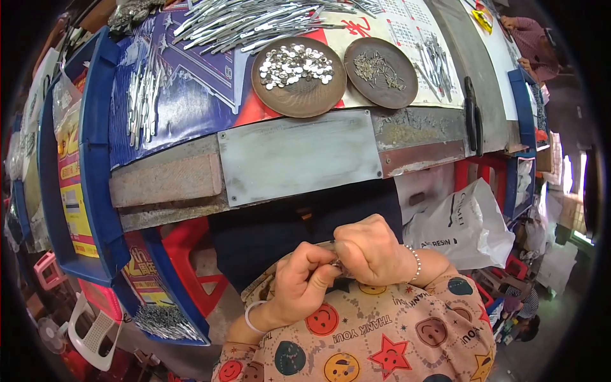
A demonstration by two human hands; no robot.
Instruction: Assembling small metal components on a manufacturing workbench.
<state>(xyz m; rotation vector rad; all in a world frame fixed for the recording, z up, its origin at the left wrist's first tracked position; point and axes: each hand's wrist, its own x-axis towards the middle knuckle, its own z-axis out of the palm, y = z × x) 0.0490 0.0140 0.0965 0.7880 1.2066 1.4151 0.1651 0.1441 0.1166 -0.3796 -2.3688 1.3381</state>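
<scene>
My left hand [299, 280] and my right hand [372, 251] meet in front of my chest, below the table's front edge. Thumb and forefinger of the left are pinched together, and the right is curled closed against them. Something small sits between the fingertips, too hidden to name. Above them on the table, a brown round plate [299, 105] bears many shiny silver discs [296, 65]. A second brown plate [394, 97] beside it holds small thin metal pins [379, 69].
A big heap of long metal strips [254, 22] lies behind the plates, with smaller bunches at left [145, 95] and right [436, 67]. A grey metal sheet [299, 156] covers the table's front edge. Black-handled tool [472, 118] at right; blue crate [95, 191] at left; white sack [464, 226] lower right.
</scene>
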